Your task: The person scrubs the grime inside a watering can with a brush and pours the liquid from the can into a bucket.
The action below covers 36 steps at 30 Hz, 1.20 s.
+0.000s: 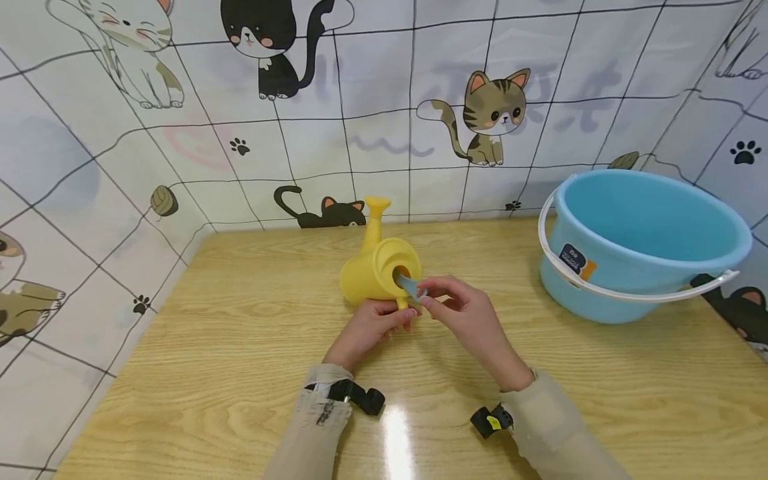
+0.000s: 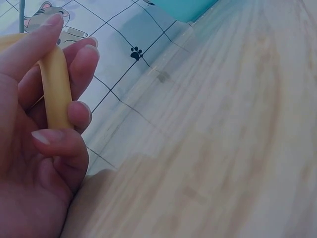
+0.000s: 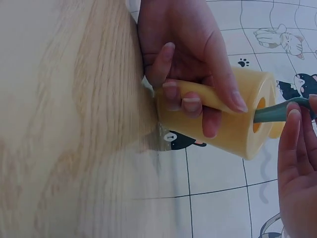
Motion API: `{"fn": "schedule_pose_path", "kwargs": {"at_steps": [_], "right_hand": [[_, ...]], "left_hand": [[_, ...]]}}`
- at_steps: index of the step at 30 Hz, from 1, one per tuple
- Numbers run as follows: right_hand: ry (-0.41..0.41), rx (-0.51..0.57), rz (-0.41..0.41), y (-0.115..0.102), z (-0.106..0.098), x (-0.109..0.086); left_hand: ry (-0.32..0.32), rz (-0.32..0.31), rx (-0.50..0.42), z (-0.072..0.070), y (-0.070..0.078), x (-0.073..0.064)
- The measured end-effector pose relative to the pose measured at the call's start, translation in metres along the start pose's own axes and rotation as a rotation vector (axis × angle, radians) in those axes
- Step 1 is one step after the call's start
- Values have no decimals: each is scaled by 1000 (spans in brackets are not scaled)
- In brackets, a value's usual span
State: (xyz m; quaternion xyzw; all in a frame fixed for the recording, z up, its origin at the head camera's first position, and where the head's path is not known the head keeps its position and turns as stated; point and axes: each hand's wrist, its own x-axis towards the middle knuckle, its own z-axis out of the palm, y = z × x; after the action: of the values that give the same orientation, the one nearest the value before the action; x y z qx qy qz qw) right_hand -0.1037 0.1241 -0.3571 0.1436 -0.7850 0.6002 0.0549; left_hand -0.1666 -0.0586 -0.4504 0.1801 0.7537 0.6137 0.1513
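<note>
A yellow watering can [image 1: 366, 273] is on the table, its spout pointing toward the wall and its round top opening turned toward the right hand. My left hand [image 1: 378, 323] grips the can's handle [image 2: 57, 89], fingers curled round it. With thumb and fingertips, my right hand [image 1: 459, 310] pinches a slim blue-grey piece [image 3: 271, 113], slightly curved, outside the opening. One end of that piece reaches into the hole; its inner part is hidden inside the can, so I cannot tell its kind.
A light blue bucket [image 1: 636, 267] with a white handle [image 1: 630, 293] stands at the right of the wooden table [image 1: 240, 373]. Behind and along the sides rises a white wall covering [image 1: 372, 87] with a grid and cartoon cats.
</note>
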Motion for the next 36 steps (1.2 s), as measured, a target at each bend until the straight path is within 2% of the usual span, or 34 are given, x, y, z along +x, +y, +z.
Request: {"fn": "schedule_pose_path", "kwargs": {"at_steps": [8,12,16,19,24,30,36], "right_hand": [[42,114,-25,10,-6,5],[67,118,-22,18,-10,8],[86,72,8,12,-13,7],[88,-15,-17,11,-14,7],[111,-124,-118,19,-15,8],[160,-109,-174,20,-18,9],[187,-101,-223,18,-21,10]], "left_hand": [[23,5,18,0,0,1],[31,3,24,1,5,-2],[28,-4,11,1,21,-10],[22,-11,7,1,29,-14],[28,-12,22,0,31,-14],[31,4,26,0,30,-14],[22,4,2,-2,16,-8]]}}
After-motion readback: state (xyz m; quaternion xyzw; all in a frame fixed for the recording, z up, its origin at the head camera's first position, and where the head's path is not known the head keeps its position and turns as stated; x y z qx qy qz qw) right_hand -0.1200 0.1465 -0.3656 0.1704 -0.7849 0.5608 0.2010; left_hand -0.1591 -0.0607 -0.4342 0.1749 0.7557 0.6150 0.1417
